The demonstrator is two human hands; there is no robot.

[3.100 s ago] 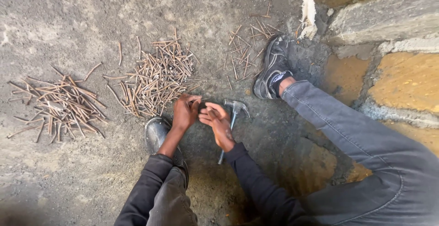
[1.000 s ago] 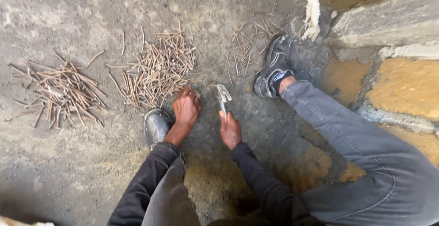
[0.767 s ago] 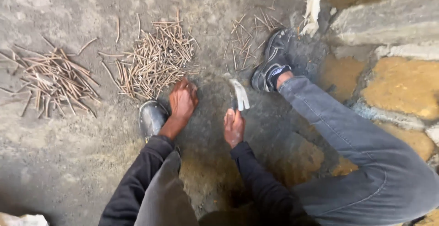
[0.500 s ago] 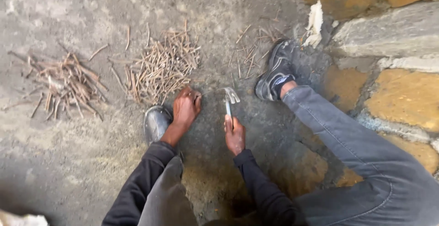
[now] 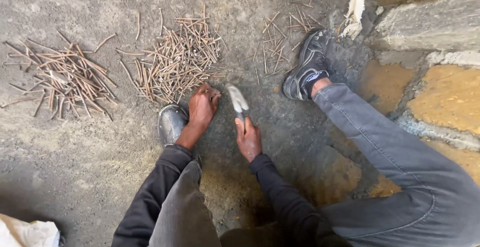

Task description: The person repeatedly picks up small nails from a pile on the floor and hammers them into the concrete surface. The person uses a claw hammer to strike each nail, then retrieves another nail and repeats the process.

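The right hand (image 5: 248, 138) is closed round the handle of a hammer (image 5: 238, 103), whose head is lifted and blurred above the concrete floor (image 5: 75, 167). The left hand (image 5: 202, 106) is pressed to the floor just beside it, fingers pinched at something too small to make out — perhaps a nail, since the middle nail pile (image 5: 177, 62) lies just beyond its fingertips. The hammer head is near those fingers — a blow slightly off line could strike them, or send a nail skidding away.
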